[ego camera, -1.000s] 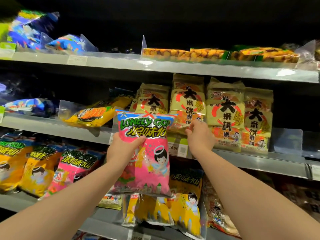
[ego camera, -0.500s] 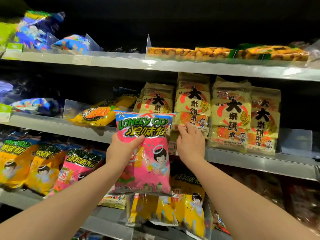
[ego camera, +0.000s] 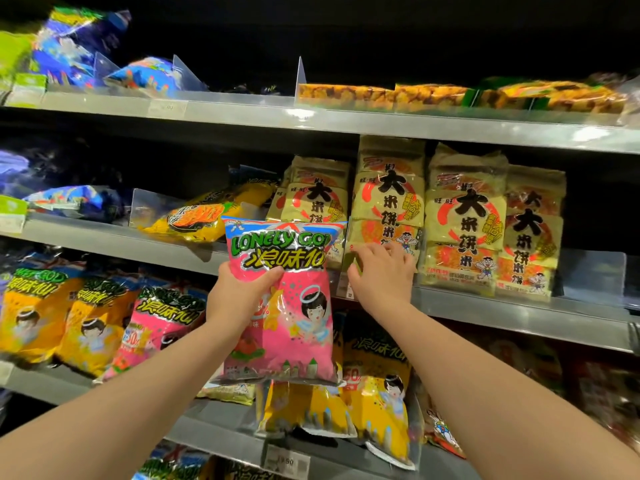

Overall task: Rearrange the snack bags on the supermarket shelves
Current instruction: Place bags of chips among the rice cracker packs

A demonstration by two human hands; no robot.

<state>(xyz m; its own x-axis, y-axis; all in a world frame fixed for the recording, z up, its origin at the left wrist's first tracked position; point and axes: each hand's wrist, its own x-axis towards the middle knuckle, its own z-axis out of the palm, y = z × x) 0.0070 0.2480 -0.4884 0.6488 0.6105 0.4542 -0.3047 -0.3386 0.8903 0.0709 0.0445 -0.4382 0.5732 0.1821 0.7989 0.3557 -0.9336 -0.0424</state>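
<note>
The left hand (ego camera: 242,292) grips a pink snack bag (ego camera: 294,327) near its top, thumb across the front. It holds the bag upright in front of the middle shelf (ego camera: 485,306), the bag's top edge overlapping the shelf lip. The right hand (ego camera: 381,275) rests spread, bent fingers on the lower front of a rice cracker pack (ego camera: 388,202) at the shelf's front edge; whether it pinches the pack cannot be told. Left of the packs, a yellow bag (ego camera: 204,220) lies flat beside a clear divider (ego camera: 149,209), with dark open room above it. Right of the crackers, bare shelf shows before another clear divider (ego camera: 592,271).
</note>
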